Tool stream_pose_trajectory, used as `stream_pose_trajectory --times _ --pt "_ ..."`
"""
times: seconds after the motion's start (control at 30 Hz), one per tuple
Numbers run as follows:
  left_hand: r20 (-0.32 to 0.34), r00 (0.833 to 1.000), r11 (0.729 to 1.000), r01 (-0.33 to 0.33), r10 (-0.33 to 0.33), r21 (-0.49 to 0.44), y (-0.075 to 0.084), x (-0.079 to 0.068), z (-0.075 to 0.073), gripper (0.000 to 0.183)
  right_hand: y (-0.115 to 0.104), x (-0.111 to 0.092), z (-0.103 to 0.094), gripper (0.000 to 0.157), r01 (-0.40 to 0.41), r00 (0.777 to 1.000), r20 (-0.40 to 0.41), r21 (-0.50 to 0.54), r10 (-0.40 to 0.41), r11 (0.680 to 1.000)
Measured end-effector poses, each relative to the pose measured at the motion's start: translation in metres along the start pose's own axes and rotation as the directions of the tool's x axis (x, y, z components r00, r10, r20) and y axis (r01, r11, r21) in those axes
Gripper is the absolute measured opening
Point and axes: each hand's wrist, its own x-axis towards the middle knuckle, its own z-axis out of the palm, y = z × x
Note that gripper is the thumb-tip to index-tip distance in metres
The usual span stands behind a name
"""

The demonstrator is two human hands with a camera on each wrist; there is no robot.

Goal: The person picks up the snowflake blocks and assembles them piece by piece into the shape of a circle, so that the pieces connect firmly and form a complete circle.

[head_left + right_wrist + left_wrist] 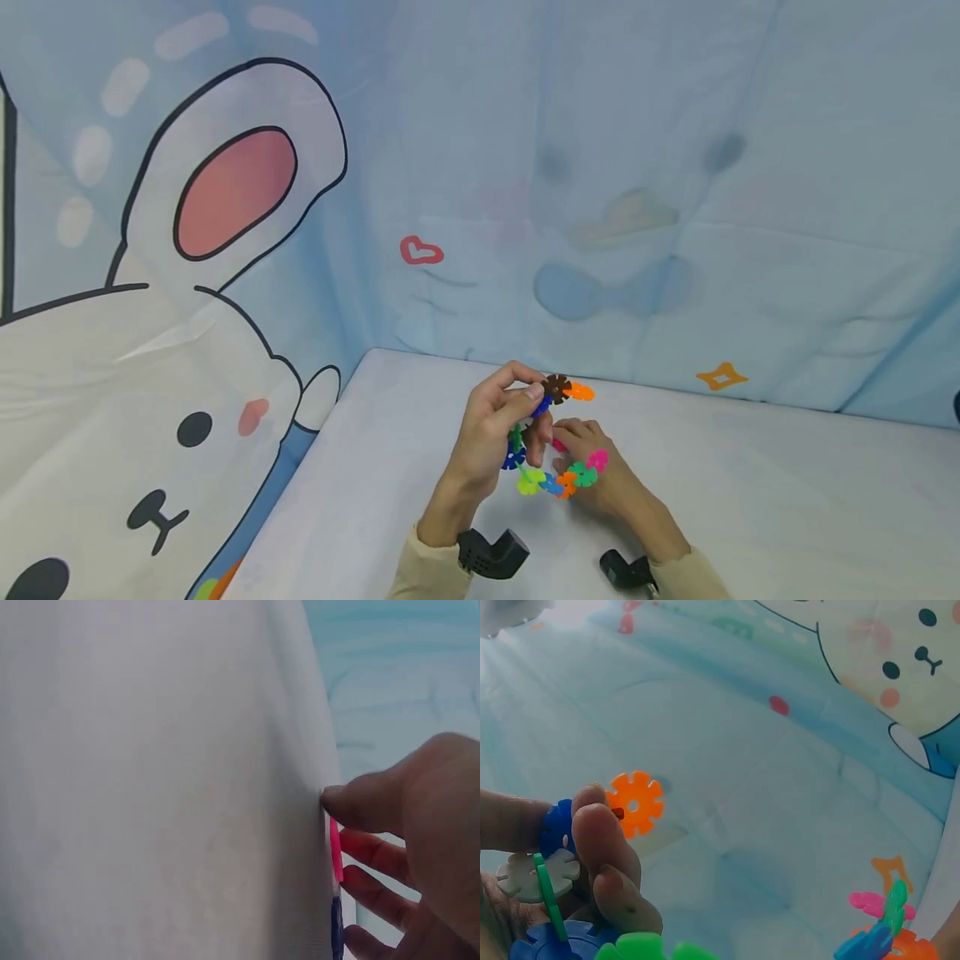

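Note:
My left hand [483,425] is raised over the table, gripping a chain of notched plastic discs between thumb and fingers. A brown disc [557,389] and an orange disc [580,391] stick out past the thumb. From the grip the chain hangs down through a dark blue disc [513,456] and a yellow-green disc [531,482], then curves right to a pink end disc [597,460]. A white disc [532,877] shows near the palm. Low at the table, my right hand [611,479] pinches a separate pink disc [336,851]; a dark blue piece [337,926] lies beside its fingers.
The white table [750,483] reaches back to a light blue printed curtain [480,167]. A large cartoon rabbit [225,367] fills the curtain's left side. Black wrist cameras [495,554] sit on both forearms. The hanging chain overlaps the right hand in the head view.

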Motion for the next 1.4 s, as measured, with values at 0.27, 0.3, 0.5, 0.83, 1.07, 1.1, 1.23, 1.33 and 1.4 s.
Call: stream_pose_trajectory --times 0.27,0.3,0.5,0.83,1.07,1.1,1.23,1.33,1.4 --pt "0.013 1.000 1.000 0.025 -0.025 -0.013 0.000 -0.001 0.002 0.021 -0.027 0.004 -0.027 0.038 -0.208 0.976 0.073 0.074 0.203 0.975" --pt "0.017 1.000 1.000 0.025 -0.024 -0.017 0.000 -0.001 0.002 0.021 -0.028 0.004 -0.028 0.036 -0.242 0.968 0.088 0.092 0.234 0.966" --pt "0.058 0.998 0.999 -0.007 0.010 -0.051 -0.001 -0.002 0.003 0.026 -0.029 0.006 -0.044 0.015 -0.298 0.954 0.078 0.172 0.289 0.939" --pt "0.011 0.992 0.992 -0.128 0.128 -0.006 -0.004 -0.001 0.005 0.027 -0.048 -0.004 -0.134 0.022 -0.162 0.933 -0.171 0.586 0.317 0.794" --pt "0.004 0.969 0.968 -0.246 0.246 0.055 0.002 -0.004 0.014 0.021 -0.089 -0.019 -0.177 0.017 0.093 0.899 -0.323 0.803 0.298 0.589" --pt "0.010 0.963 0.961 -0.268 0.268 0.062 0.003 -0.005 0.016 0.019 -0.094 -0.021 -0.180 0.016 0.112 0.891 -0.346 0.796 0.295 0.595" --pt "0.056 0.940 0.940 -0.338 0.335 0.052 0.007 -0.009 0.022 0.015 -0.112 -0.026 -0.185 0.015 0.133 0.872 -0.395 0.760 0.289 0.636" --pt "0.088 0.924 0.927 -0.374 0.371 0.022 0.008 -0.010 0.025 0.014 -0.119 -0.028 -0.186 0.016 0.126 0.866 -0.418 0.716 0.277 0.686" --pt "0.101 0.916 0.921 -0.390 0.387 0.007 0.009 -0.010 0.026 0.014 -0.122 -0.029 -0.186 0.017 0.125 0.864 -0.430 0.686 0.261 0.717"
